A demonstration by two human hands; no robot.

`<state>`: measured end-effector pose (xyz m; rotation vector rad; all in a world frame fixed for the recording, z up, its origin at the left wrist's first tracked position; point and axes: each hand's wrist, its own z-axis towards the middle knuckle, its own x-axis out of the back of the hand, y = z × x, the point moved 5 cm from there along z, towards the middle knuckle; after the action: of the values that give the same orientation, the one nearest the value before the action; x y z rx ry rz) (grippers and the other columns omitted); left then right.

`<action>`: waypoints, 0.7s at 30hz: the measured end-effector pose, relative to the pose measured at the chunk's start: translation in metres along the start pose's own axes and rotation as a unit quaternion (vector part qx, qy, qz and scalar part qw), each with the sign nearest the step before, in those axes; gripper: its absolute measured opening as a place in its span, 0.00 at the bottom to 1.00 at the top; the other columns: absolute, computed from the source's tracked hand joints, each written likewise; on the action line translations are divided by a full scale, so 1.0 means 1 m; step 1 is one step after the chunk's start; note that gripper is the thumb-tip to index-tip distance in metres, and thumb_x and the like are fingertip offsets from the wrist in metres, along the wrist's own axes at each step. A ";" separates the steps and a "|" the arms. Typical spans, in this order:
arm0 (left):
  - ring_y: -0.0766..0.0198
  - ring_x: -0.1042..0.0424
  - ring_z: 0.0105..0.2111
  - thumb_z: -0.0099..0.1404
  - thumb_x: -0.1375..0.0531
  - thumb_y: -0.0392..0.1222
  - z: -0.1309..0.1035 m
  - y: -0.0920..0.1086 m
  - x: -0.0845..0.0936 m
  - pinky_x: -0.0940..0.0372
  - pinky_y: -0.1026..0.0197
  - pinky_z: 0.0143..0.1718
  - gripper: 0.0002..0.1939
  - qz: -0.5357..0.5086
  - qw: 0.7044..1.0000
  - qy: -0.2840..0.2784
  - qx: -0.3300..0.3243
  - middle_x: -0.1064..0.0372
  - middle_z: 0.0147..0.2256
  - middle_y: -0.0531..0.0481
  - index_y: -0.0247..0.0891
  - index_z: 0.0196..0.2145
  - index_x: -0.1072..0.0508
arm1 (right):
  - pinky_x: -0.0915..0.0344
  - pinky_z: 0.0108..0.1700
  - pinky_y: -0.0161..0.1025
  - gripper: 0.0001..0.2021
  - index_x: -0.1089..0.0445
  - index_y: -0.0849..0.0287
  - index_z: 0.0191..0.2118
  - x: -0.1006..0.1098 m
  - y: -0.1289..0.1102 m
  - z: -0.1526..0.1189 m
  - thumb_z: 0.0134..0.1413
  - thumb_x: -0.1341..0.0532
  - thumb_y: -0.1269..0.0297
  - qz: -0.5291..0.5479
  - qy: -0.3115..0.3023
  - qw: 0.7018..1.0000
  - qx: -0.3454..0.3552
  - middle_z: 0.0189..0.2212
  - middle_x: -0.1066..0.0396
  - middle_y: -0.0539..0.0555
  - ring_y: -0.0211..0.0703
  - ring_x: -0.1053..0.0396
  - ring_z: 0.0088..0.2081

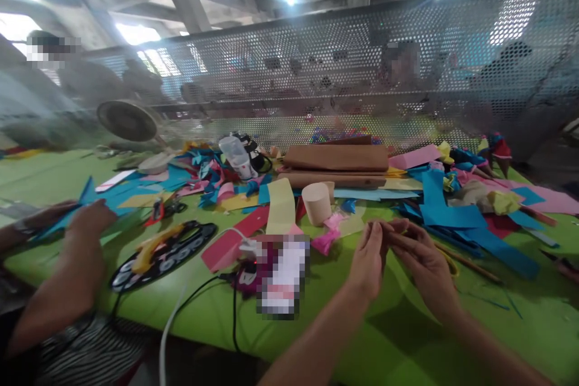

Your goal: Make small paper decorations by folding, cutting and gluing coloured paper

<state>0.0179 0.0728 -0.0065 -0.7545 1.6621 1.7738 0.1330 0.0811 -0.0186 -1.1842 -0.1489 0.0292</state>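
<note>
Over the green tabletop, my left hand [371, 256] and my right hand [423, 262] meet, fingertips pinched together. Between them is a small brown piece [394, 230] that looks like folded or rolled paper; the fingers cover most of it. To the left of my left hand lie a crumpled bright pink paper piece [326, 241] and an upright pale roll [316, 204]. Blue paper strips [493, 247], a thin brown stick [473, 262] and a partly hidden yellow loop [451, 262] are beside my right hand.
A stack of brown paper [335, 158] lies at the back before a perforated metal screen [294, 84]. A phone [284, 280], cables and a glue gun [154, 247] on a black tray lie left of me. Further left, another person's hand [93, 217] is at blue paper.
</note>
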 end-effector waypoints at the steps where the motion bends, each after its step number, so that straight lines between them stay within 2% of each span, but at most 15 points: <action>1: 0.53 0.28 0.55 0.64 0.35 0.54 0.000 0.000 0.001 0.39 0.51 0.62 0.15 -0.002 1.000 0.004 0.002 0.22 0.44 0.43 0.39 0.33 0.28 | 0.35 0.62 0.48 0.12 0.20 0.41 0.49 0.000 0.000 0.000 0.60 0.35 0.55 -0.007 -0.003 1.000 0.006 0.59 0.34 0.53 0.52 0.37 0.60; 7: 0.53 0.28 0.56 0.67 0.37 0.53 0.000 0.002 0.002 0.38 0.52 0.61 0.14 0.003 1.000 0.004 -0.003 0.22 0.43 0.43 0.39 0.32 0.29 | 0.34 0.61 0.46 0.12 0.21 0.39 0.50 -0.001 -0.003 -0.001 0.62 0.36 0.58 -0.027 -0.010 0.999 0.030 0.59 0.35 0.52 0.50 0.35 0.59; 16: 0.54 0.25 0.52 0.66 0.37 0.52 0.003 0.003 0.007 0.37 0.51 0.60 0.14 -0.001 1.000 0.023 -0.010 0.21 0.41 0.43 0.39 0.33 0.31 | 0.36 0.61 0.46 0.13 0.22 0.41 0.52 -0.003 -0.003 -0.001 0.62 0.36 0.58 -0.025 -0.019 1.000 0.006 0.58 0.33 0.53 0.52 0.40 0.63; 18: 0.55 0.24 0.51 0.66 0.36 0.52 0.005 0.004 0.010 0.37 0.51 0.59 0.15 -0.002 0.999 0.033 -0.013 0.21 0.41 0.44 0.39 0.33 0.31 | 0.37 0.61 0.48 0.11 0.20 0.44 0.48 -0.001 -0.002 -0.001 0.61 0.35 0.58 -0.035 -0.017 0.999 0.004 0.57 0.32 0.54 0.53 0.39 0.62; 21: 0.55 0.23 0.49 0.65 0.36 0.54 0.009 0.009 0.017 0.36 0.51 0.58 0.16 0.012 0.998 0.055 -0.034 0.21 0.41 0.45 0.39 0.32 0.32 | 0.37 0.59 0.50 0.06 0.21 0.51 0.36 0.004 0.000 -0.001 0.59 0.34 0.57 -0.031 -0.002 1.000 -0.004 0.54 0.30 0.56 0.55 0.35 0.59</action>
<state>-0.0002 0.0818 -0.0121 -0.8822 1.6943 1.8433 0.1367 0.0805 -0.0183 -1.1863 -0.1894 -0.0242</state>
